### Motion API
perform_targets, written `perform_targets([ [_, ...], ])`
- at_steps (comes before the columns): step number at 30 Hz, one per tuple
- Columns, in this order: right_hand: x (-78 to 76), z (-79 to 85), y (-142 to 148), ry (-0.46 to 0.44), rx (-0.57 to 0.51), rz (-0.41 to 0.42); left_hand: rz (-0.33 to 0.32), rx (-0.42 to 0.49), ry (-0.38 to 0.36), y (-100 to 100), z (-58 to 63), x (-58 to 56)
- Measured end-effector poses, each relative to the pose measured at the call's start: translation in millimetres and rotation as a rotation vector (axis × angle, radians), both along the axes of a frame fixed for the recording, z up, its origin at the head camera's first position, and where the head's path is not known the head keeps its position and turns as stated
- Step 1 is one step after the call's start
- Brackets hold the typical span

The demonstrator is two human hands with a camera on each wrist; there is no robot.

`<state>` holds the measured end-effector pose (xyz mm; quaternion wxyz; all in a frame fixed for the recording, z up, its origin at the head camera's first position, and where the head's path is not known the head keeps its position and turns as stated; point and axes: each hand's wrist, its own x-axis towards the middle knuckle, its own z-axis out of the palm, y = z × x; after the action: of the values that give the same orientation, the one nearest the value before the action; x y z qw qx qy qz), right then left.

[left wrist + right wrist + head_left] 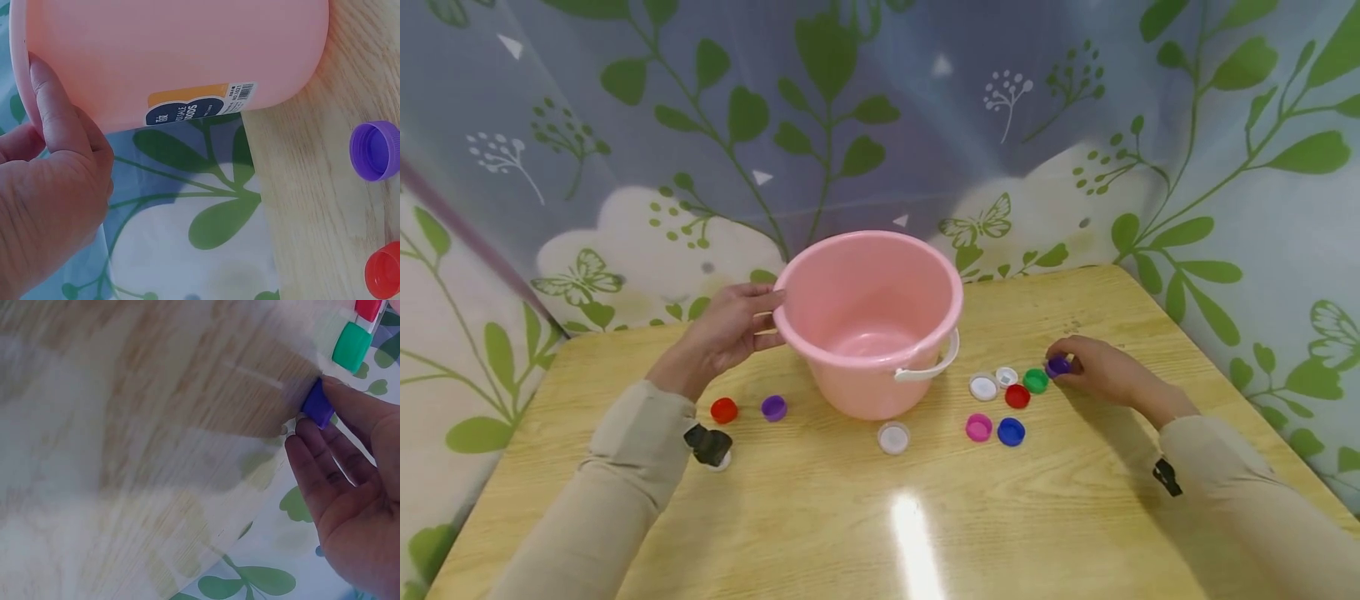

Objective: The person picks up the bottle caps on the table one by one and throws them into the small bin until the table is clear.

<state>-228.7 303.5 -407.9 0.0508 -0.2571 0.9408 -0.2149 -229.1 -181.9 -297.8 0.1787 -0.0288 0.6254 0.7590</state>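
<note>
A pink bucket [865,379] with a white handle [928,367] stands upright at the middle of the table, its inside showing only bare pink plastic. My left hand [730,329] grips the bucket's rim on its left side; the left wrist view shows this hand [62,156] with fingers against the outer wall near a label [187,106]. Over to the right, my right hand [1101,371] pinches a purple bottle cap [1058,367] between thumb and fingers, low over the table. In the right wrist view the same purple cap [318,405] sits at the fingertips, close to a green cap [352,347].
Right of the bucket lie several caps: white [983,386], red [1017,396], pink [978,427] and blue [1011,432]. A white cap [893,438] lies before the bucket. On the left are a red cap [724,410] and another purple cap [774,407]. Patterned cloth [865,192] borders the table.
</note>
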Motion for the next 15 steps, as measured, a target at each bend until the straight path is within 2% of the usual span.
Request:
perform_targets([
  [7, -1.2, 1.6, 4, -0.076, -0.014, -0.039, -0.003, -0.007, -0.002, 0, -1.6, 1.8],
  [15, -9.8, 16.0, 2, -0.04, 0.008, -0.03, -0.011, -0.002, 0.007, -2, 0.1, 1.2],
])
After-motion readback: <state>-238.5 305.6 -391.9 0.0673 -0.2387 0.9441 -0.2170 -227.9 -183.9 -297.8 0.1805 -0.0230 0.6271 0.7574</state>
